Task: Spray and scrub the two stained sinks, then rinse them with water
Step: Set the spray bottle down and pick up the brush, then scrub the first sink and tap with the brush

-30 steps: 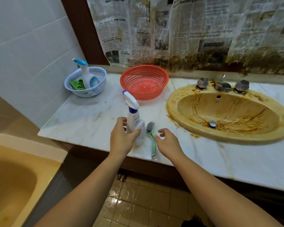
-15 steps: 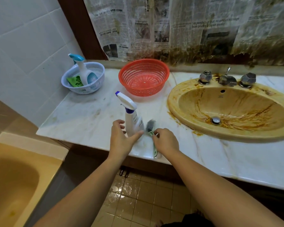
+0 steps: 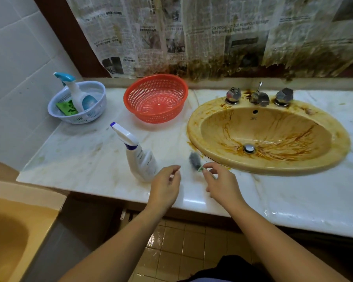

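Note:
A yellow oval sink [image 3: 334, 139] streaked with brown stains is set in the marble counter [image 3: 86, 159], its tap [image 3: 259, 97] at the back rim. A white spray bottle [image 3: 140, 157] with a blue collar stands on the counter left of the sink. My left hand [image 3: 165, 186] hovers just right of the bottle, fingers loosely curled, holding nothing. My right hand [image 3: 222, 184] pinches the green handle of a small brush [image 3: 194, 160], whose grey bristle head points away from me, near the sink's front-left rim. Only one sink is in view.
A red mesh basket [image 3: 156, 98] stands behind the bottle. At the far left a white basket [image 3: 77, 102] holds another spray bottle and a green sponge. Stained newspaper covers the wall behind. A yellow tub [image 3: 12, 231] lies low on the left, tiled floor below.
My left hand has let go of the spray bottle, which now stands alone on the counter. My right hand has taken the brush by its handle and raised it.

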{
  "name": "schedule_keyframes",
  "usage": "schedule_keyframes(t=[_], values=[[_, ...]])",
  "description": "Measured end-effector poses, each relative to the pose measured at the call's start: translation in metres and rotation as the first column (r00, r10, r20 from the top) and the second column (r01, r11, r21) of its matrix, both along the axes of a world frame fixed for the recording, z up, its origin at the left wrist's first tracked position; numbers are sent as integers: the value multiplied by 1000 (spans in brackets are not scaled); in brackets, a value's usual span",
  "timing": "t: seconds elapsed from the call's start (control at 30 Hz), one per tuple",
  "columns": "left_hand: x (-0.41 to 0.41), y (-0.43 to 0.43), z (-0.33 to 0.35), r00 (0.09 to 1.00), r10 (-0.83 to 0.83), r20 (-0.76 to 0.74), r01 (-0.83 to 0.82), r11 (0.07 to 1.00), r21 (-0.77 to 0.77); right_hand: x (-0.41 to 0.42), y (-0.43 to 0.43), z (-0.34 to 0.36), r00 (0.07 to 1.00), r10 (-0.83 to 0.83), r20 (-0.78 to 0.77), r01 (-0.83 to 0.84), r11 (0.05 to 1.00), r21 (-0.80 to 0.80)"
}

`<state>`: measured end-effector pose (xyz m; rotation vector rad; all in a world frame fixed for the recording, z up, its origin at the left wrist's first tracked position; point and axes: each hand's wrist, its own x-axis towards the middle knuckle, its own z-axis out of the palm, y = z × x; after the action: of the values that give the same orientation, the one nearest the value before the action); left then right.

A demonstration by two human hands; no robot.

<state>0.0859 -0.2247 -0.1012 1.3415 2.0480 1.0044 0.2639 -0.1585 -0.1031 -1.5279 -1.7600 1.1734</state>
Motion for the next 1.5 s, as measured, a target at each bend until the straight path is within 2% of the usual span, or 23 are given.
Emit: schedule_keyframes(t=[0.1,0.23,0.47,0.63,0.8,0.9,0.97,1.03,1.1,1.13,1.17,1.23,1.3,1.37,1.4,1.47,1.5], values=[[9,31,4,998,-40,-53,39,999,-4,23,17,4,999,-22,-27,23,999,27],[14,64,4,978,-145,-150,129,985,-114,50,45,16,999,-17,-33,18,999,35],[9,115,-12,947,-238,-216,189,956,-224,68,115,15,996,31,78,-31,1000,-5],[-12,153,-39,904,-296,-310,241,949,-205,46,155,-4,988,71,134,-65,997,-48],[-19,178,-50,922,-242,-304,193,964,-182,28,193,-30,933,198,299,-172,979,-114],[-14,181,-50,932,-212,-295,168,972,-165,32,198,-34,959,253,128,-220,949,-224],[-13,180,-52,924,-201,-326,155,974,-162,48,200,-38,944,314,104,-275,920,-280],[-12,181,-53,919,-191,-346,147,978,-151,70,211,-53,900,340,272,-250,915,-317],[-12,181,-53,920,-181,-349,142,981,-134,82,222,-65,792,335,511,-173,925,-340],[-11,181,-52,920,-175,-352,139,982,-126,80,225,-68,770,305,560,-136,937,-322],[-10,180,-52,919,-171,-356,136,983,-124,73,225,-69,788,291,542,-127,939,-319],[-9,180,-51,917,-170,-361,131,983,-130,56,216,-61,925,292,241,-195,913,-358],[-9,180,-52,918,-168,-359,127,983,-133,53,206,-50,939,341,40,-293,858,-421],[-9,180,-52,921,-162,-354,123,984,-130,70,216,-60,907,391,158,-297,859,-417],[-9,180,-52,922,-159,-352,120,984,-129,84,226,-67,877,381,292,-244,878,-413],[-7,180,-51,923,-149,-354,110,986,-127,102,241,-78,810,284,513,-101,929,-356],[-7,180,-50,923,-146,-357,108,986,-126,100,242,-80,817,208,537,-38,950,-311]])
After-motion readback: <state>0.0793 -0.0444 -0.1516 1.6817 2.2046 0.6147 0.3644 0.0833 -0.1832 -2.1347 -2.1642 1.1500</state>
